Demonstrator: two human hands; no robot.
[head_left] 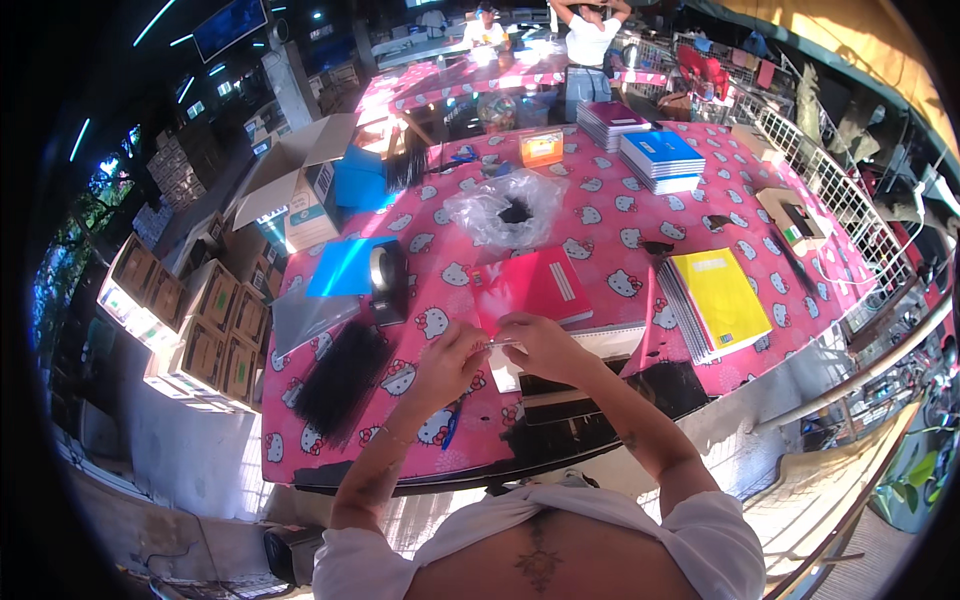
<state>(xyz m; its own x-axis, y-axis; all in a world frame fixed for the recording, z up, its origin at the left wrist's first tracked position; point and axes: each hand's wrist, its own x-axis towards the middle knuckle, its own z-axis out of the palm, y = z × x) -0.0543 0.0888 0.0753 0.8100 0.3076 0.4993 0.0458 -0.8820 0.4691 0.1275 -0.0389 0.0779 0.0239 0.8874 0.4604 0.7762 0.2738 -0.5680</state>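
The left hand (452,358) and the right hand (541,347) both pinch a small thin piece (498,343), with the red notebook (535,287) at one o'clock from it, so it seems best to grip lightly and keep both ends steady.

On the table (715,380), a notebook (535,285) lies before a plastic bag (472,213) and left of a notebook stack (718,300).

Your table (595,190) looks pink. Far left of your hands (545,347), lights (152,22) glow; far right, a white fence (838,182) stands.
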